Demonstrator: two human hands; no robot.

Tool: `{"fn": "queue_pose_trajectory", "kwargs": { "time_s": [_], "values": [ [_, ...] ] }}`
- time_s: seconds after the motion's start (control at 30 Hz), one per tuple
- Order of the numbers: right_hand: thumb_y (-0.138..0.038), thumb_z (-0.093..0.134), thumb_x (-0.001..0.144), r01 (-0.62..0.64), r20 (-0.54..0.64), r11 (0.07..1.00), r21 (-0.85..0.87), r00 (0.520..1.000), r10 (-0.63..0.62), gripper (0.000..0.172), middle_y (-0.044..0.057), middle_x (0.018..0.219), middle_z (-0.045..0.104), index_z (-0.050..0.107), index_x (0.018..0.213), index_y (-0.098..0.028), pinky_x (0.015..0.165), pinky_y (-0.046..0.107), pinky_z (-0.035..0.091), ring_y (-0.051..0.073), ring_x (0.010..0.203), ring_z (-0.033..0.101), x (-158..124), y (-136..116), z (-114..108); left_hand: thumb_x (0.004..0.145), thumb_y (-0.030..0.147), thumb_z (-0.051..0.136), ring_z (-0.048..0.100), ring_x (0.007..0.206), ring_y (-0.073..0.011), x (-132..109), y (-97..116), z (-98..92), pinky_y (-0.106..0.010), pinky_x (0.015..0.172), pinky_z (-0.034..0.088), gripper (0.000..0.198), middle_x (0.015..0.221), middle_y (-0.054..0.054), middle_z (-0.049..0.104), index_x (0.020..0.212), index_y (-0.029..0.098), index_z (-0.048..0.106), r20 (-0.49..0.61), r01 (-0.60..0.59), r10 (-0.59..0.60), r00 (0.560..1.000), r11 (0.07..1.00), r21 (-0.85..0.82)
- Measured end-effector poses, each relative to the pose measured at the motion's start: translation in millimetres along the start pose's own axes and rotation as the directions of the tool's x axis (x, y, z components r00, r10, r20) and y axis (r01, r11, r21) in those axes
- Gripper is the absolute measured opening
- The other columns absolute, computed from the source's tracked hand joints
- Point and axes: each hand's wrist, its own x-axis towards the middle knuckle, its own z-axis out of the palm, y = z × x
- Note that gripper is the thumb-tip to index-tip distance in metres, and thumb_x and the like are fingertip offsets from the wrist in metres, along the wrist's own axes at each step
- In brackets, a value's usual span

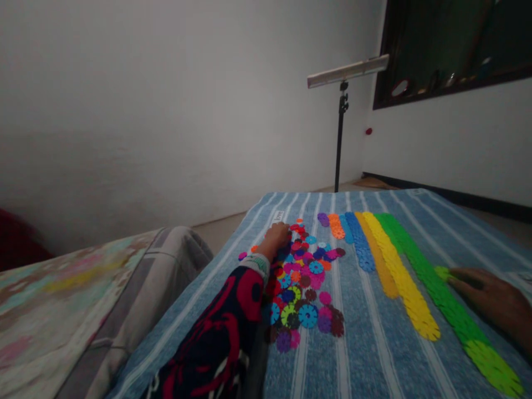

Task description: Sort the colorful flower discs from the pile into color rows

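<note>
At the far left side of a loose pile of mixed-colour notched plastic discs (297, 277), my left hand (277, 235) reaches down with fingers bent together; whatever is in its fingertips is hidden. My right hand (492, 293) pinches a lime-green notched disc (443, 272) between thumb and fingers, just right of a long green row of overlapping discs (432, 282). Lime-green discs (494, 366) form the near end of that row. Beside it lie a yellow row (401, 271), an amber row (380, 266), a dark blue row (359, 244) and a light blue row (346, 228).
Short orange (336, 226) and purple (323, 219) rows lie at the far end. A blue striped cloth (374, 354) covers the table. On the left stands a surface with a floral cover (83, 288). Behind is a black stand (339, 144) with a light bar.
</note>
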Motion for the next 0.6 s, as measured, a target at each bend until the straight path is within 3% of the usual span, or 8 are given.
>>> {"fn": "queue_pose_trajectory", "kwargs": {
  "time_s": [0.13, 0.37, 0.6],
  "values": [
    [-0.067, 0.045, 0.067, -0.082, 0.116, 0.995, 0.052, 0.99, 0.076, 0.052, 0.009, 0.111, 0.073, 0.075, 0.085, -0.029, 0.088, 0.045, 0.052, 0.033, 0.103, 0.067, 0, -2, -1, 0.086, 0.03, 0.058, 0.066, 0.109, -0.0278, 19, -2, 0.9, -0.03, 0.088, 0.051, 0.032, 0.116, -0.017, 0.071, 0.112, 0.018, 0.072, 0.099, 0.024, -0.025, 0.995, 1.0, 0.02],
    [-0.062, 0.047, 0.069, -0.069, 0.11, 0.993, 0.094, 0.992, 0.058, 0.046, 0.01, 0.108, 0.073, 0.074, 0.084, -0.028, 0.086, 0.048, 0.051, 0.034, 0.101, 0.066, 0, -4, 1, 0.088, 0.039, 0.055, 0.07, 0.098, -0.0276, 25, -16, -2.2, -0.028, 0.078, 0.051, 0.038, 0.104, -0.02, 0.074, 0.103, 0.01, 0.075, 0.145, 0.012, -0.019, 0.989, 0.999, 0.051],
    [-0.062, 0.044, 0.07, -0.047, 0.09, 0.994, 0.094, 0.995, 0.039, 0.049, 0.01, 0.108, 0.073, 0.074, 0.084, -0.026, 0.086, 0.046, 0.051, 0.033, 0.101, 0.066, 0, -8, 5, 0.077, 0.038, 0.067, 0.071, 0.087, -0.0267, 21, -30, -0.9, -0.027, 0.072, 0.051, 0.035, 0.091, -0.019, 0.075, 0.096, 0.01, 0.075, 0.143, 0.028, -0.033, 0.989, 0.999, 0.033]
  ]
}}
